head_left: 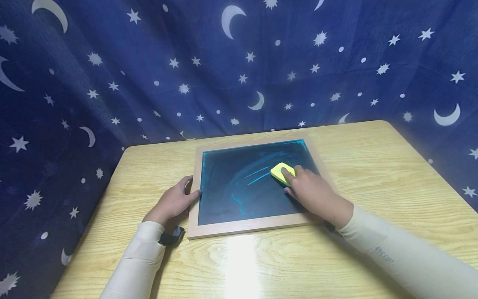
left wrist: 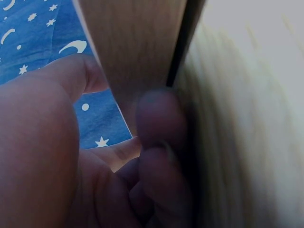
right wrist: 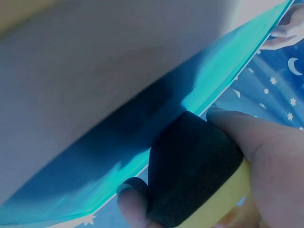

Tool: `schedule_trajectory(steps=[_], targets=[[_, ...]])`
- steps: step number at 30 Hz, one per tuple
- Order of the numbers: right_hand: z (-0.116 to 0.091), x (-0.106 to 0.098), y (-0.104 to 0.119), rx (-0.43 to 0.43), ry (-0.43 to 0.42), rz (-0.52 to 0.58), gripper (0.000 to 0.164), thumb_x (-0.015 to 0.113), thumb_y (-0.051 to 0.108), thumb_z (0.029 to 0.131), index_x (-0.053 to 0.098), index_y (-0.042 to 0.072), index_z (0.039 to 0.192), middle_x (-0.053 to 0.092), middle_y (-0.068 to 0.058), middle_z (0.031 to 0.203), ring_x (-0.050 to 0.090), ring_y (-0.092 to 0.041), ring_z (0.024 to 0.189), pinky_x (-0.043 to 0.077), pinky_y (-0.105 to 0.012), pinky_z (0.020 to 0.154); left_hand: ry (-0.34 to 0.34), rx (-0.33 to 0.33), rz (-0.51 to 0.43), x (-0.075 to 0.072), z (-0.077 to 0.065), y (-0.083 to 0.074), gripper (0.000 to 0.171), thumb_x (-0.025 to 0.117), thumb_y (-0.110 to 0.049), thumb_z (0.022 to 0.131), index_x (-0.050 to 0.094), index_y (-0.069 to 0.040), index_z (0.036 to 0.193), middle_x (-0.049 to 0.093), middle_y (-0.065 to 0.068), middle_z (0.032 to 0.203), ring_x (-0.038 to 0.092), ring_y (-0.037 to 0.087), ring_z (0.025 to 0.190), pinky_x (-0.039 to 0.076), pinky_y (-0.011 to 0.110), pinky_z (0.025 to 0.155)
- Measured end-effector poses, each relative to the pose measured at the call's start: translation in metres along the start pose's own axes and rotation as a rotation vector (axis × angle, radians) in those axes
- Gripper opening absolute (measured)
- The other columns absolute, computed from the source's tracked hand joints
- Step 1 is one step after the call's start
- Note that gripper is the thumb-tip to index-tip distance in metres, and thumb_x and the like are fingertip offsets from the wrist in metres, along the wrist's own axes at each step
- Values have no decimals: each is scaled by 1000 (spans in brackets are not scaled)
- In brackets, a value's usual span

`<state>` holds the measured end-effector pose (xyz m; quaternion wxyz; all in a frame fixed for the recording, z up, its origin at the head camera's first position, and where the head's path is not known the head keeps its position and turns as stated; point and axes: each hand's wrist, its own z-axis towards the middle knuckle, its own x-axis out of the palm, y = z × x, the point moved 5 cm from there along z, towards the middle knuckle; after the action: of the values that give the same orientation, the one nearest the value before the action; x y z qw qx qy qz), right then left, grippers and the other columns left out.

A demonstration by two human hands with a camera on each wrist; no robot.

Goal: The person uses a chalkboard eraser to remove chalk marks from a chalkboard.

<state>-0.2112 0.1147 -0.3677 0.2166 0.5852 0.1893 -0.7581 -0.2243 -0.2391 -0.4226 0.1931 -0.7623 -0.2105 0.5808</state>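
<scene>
A small chalkboard (head_left: 254, 226) in a pale wooden frame lies on the table. My left hand (head_left: 171, 203) grips its left side, thumb over the frame's top face; in the left wrist view the fingers (left wrist: 164, 118) curl against the frame's outer edge. Over the board's right half, my right hand (head_left: 317, 193) holds a yellow chalkboard eraser (head_left: 278, 172). Its dark felt pad (right wrist: 194, 166) shows between thumb and fingers in the right wrist view. Two blue chalk lines (head_left: 259, 179) run just left of the eraser, with a wavy blue chalk mark (head_left: 239, 201) lower down and faint smears around.
The light wooden table (head_left: 381, 174) extends around the board on all sides. Behind it hangs a dark blue curtain (head_left: 209, 50) with moons and stars. A black strap device (head_left: 172, 236) sits at the left wrist, close to the board's near left corner.
</scene>
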Motion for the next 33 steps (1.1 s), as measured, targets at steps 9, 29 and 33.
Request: schedule_trajectory(steps=[9,29,33], targets=[[-2,-5,-17,54,24,-4,52,81,21,84,60,1,128,60,-22,87,59,-30,63,54,-45,50,-14,9,26,-1,0,0,70,52,-49,99,33,-13,155,68,19,122,68,27,95,51,54,95],[4,-4,-15,37,20,13,51,80,20,85,60,-1,128,62,-25,92,62,-34,69,56,-48,57,-27,16,36,-2,0,-1,69,52,-48,99,33,-12,155,68,20,122,67,31,103,50,56,98],[6,-3,-14,43,48,12,52,79,21,87,59,-1,130,62,-26,93,62,-34,70,56,-49,59,-25,15,36,-1,1,-1,70,51,-48,99,33,-11,155,69,20,121,67,30,100,50,55,97]])
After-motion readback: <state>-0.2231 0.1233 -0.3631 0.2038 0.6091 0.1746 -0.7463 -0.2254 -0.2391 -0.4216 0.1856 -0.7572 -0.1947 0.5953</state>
